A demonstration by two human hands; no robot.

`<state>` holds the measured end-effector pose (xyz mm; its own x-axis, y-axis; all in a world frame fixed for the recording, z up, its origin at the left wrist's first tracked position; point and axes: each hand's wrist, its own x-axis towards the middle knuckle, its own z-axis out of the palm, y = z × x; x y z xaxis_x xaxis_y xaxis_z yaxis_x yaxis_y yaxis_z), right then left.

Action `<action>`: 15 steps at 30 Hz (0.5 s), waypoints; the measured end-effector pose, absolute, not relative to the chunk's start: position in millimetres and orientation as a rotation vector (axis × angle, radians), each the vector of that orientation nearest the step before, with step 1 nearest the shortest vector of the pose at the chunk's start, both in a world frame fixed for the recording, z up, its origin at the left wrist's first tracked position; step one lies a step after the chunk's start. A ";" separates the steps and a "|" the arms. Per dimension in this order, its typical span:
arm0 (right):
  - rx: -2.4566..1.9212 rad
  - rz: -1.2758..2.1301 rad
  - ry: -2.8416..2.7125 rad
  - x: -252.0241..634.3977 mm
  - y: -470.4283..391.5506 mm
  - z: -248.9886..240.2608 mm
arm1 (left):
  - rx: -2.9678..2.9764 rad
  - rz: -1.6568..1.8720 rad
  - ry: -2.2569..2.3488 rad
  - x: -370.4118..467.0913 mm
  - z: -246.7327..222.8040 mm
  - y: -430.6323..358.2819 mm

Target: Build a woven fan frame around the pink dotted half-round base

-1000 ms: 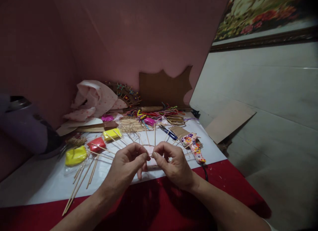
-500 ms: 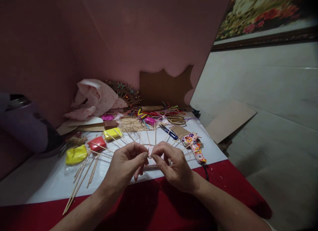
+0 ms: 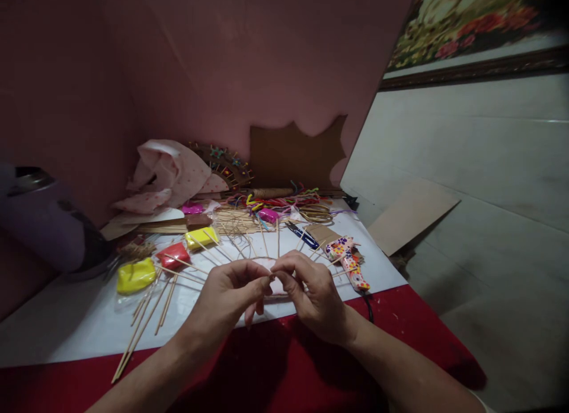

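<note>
My left hand [image 3: 235, 288] and my right hand [image 3: 306, 288] meet at the fingertips, both pinched closed. What lies between them is too small to make out. Under and behind my fingers is a pale pink piece [image 3: 267, 263] with a dark rim, mostly hidden by my hands. Thin wooden sticks [image 3: 278, 238] fan outward around it to the left, back and right. To the right of my right hand lie blue-handled snips [image 3: 304, 235] and a flower-patterned glue gun [image 3: 349, 262] with a black cord.
Packets of yellow clay [image 3: 137, 277] and red clay [image 3: 173, 256] lie at left, near loose sticks [image 3: 137, 336]. Behind are scissors [image 3: 315, 213], coloured yarn [image 3: 306, 198], pink dotted cloth [image 3: 173, 170] and cut cardboard [image 3: 296, 155]. A purple flask [image 3: 48, 223] stands far left; red cloth [image 3: 422, 336] covers the front edge.
My fingertips have come closer together, closing the small gap between them. My left hand has shifted slightly right and down. The surrounding things have stayed in place.
</note>
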<state>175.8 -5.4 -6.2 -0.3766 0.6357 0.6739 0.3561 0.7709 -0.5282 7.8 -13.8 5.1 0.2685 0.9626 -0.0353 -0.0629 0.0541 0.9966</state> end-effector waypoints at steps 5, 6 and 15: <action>-0.755 0.464 -2.024 174.0 -7.5 -4.6 | 1.097 1.058 0.872 6.3 2.6 -11.7; -0.766 0.479 -2.030 173.4 -7.6 -5.2 | 1.076 1.070 0.862 6.5 2.4 -11.1; -0.958 0.374 -1.964 167.0 5.6 -10.6 | 1.060 1.133 0.980 15.2 1.9 3.0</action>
